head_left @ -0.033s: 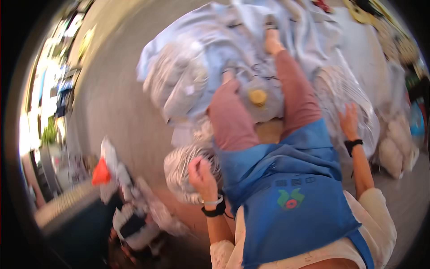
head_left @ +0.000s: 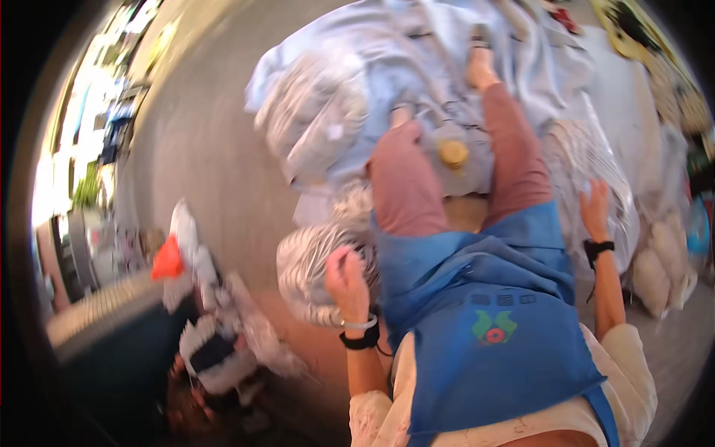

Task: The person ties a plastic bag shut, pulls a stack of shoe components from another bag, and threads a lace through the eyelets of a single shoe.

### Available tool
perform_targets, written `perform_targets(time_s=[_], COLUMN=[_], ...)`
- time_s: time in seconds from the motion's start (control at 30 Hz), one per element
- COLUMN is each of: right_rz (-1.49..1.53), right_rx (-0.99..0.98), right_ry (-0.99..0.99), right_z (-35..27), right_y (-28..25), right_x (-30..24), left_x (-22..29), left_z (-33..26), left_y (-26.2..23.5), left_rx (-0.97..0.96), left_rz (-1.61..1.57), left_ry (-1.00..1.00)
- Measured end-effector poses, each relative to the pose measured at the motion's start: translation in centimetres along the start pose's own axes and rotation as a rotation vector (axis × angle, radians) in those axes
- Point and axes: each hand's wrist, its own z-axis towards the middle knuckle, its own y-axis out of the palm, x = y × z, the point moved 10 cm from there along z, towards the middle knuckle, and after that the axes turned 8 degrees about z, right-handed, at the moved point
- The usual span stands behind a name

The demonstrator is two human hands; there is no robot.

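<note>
Nearly everything has slid rightward in our view since the earlier frame: the pink trousers (head_left: 406,179), the yellow-topped container (head_left: 453,154) between them and the pale blue sheet (head_left: 272,78) all sit a little farther right, so we judge that our viewpoint turned rather than that these were moved. Our hands are well apart, one on each side of the blue apron (head_left: 499,372). Our left hand (head_left: 348,287) is up over the striped grey-white bundle (head_left: 302,287), its fingers loosely bent; we cannot tell whether it touches the strands or grips anything. Our right hand (head_left: 594,214) is spread beside the plastic-wrapped white bundle (head_left: 585,153), with nothing visible in it and contact unclear. For the handling, the shift seems to mean little: both bundles lie close to us, neither seen lifted.
</note>
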Motion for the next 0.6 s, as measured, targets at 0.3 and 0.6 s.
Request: perform_targets(time_s=[0.3,0.6], right_rz=[0.743,0.054], right_rx=[-0.313,-0.964], right_ry=[-0.153,-0.865], right_z=[9.6,-3.7], right_y=[-7.2,5.6], right_x=[-30.2,-40.5], left_x=[-20.9,-29.6], left_z=[-10.6,-11.0], left_y=[-4.2,-18.1], left_rx=[0.032,0.697], left_rz=[-0.187,-0.030], left_ry=[-0.516,-0.582])
